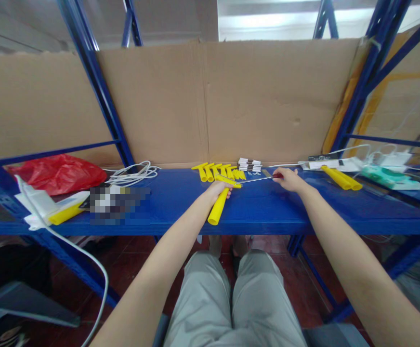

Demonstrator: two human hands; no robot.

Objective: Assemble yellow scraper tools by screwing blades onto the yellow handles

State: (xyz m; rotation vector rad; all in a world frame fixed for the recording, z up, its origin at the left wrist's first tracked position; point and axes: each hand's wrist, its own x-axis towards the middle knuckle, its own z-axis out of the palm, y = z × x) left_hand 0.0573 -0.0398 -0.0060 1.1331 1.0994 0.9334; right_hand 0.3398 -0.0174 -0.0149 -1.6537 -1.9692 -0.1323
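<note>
My left hand (217,189) is closed around a yellow T-shaped handle (217,210), its tubular end pointing towards me and its crossbar above my fingers. My right hand (286,178) pinches the end of a thin, straight metal piece (257,180), which runs left to the crossbar. Whether this is a rod or a flat strip I cannot tell; something dark red shows at my right fingertips. Just behind my left hand, several more yellow T-shaped handles (209,173) lie in a row, with small yellow pieces (239,174) at their right.
Stacked white pieces with dark bands (249,165) stand by the cardboard backing (268,106). Two yellow tubes (341,178) and a green-and-white packet (390,178) lie right on the blue shelf (181,202). At left are a red bag (60,173), coiled white cable (134,174) and another yellow tube (65,213).
</note>
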